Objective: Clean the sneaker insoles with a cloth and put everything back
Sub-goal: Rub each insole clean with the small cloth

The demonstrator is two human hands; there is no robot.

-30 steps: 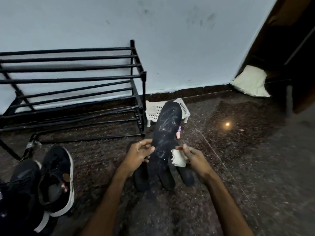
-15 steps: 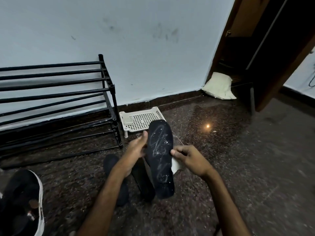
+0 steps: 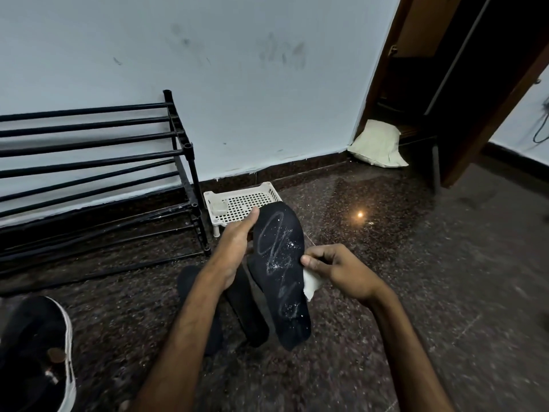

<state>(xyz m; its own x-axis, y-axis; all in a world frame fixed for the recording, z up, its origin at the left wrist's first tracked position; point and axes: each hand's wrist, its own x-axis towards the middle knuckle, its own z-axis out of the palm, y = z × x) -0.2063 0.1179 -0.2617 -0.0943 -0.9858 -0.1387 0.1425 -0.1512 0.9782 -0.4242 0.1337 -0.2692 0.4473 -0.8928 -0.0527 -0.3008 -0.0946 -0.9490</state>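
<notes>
**Item 1. Insole** (image 3: 279, 272). Black, its face streaked with pale residue and white specks. It was held raised over the floor (image 3: 430, 278), tilted, soiled side toward the camera, judged so that the dirt could be seen and reached.

**Item 2. Left hand** (image 3: 236, 245). It gripped the insole's left edge, thumb laid up along the rim. The other fingers lay behind the insole, so their state could not be told. Judged a bracing hold, to give the wipe something to press against.

**Item 3. Right hand** (image 3: 341, 267). Its fingers were curled, pinching the cloth at the insole's right edge.

**Item 4. Cloth** (image 3: 312, 285). White, small and bunched, with a loose corner hanging below the hand. Cleaning judged far from done, as residue covered most of the face.

**Item 5. Spare insole** (image 3: 249, 316). Dark, flat on the floor beneath the held one, judged waiting its turn.

**Item 6. Sneaker** (image 3: 38, 352). Black with a white sole, lower left, well apart, opening upward for the insole's return.

**Item 7. Shoe rack** (image 3: 118, 150). Black, against the wall, with a white tray (image 3: 243, 200) just beside it.
</notes>
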